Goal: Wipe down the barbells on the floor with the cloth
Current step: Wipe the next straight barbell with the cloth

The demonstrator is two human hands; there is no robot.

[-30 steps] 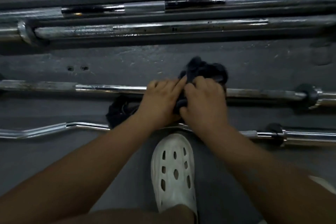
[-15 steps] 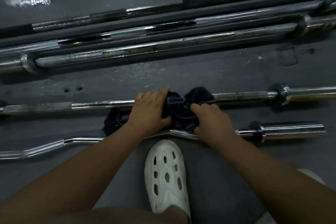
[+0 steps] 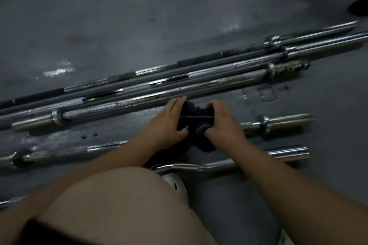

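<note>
On the gray floor [image 3: 139,26], right over the short straight barbell [image 3: 278,122], the left hand [image 3: 167,125] and right hand [image 3: 223,123] both grip the bunched dark cloth [image 3: 196,120] between them, probably to wrap it round that bar and rub it clean.

Dark navy cloth [image 3: 196,123], silver chrome barbells [image 3: 288,121], grey floor [image 3: 139,16], white perforated shoe [image 3: 177,185].

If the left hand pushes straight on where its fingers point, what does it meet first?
Probably the nearest long chrome barbell of the group ahead. The left hand, gripping the dark cloth, is almost at it, though depth is unclear.
</note>
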